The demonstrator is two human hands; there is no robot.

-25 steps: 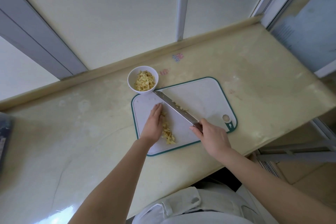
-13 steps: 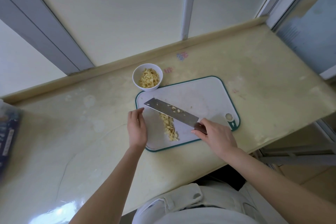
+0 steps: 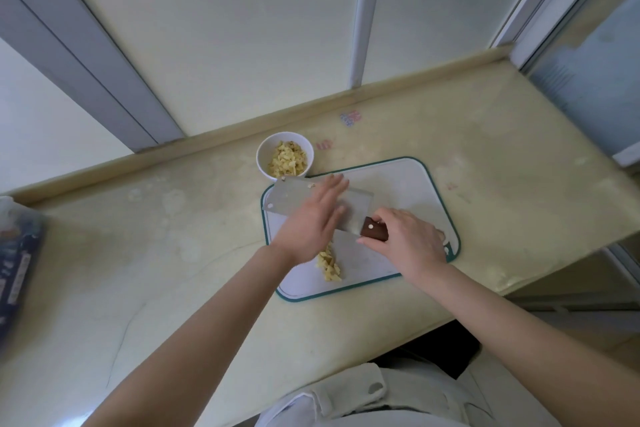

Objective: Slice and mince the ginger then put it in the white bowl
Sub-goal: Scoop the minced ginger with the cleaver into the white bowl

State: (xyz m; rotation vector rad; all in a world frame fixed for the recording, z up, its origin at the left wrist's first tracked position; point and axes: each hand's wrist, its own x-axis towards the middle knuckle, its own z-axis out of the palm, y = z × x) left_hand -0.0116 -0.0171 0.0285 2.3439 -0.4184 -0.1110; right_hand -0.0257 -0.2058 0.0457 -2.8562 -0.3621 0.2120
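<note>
While the right hand [image 3: 405, 243] gripped the cleaver [image 3: 287, 196] flat, the left hand [image 3: 311, 218], fingers spread and empty, wiped ginger [image 3: 329, 262] bits off it; scooping the rest toward the bowl [image 3: 265, 154] likely came next.

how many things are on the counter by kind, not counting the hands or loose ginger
small round white bowl holding chopped ginger: 1
white plastic cutting board with teal rim: 1
steel cleaver with brown wooden handle: 1
blue printed packet at the left edge, blurred: 1
total: 4
</note>
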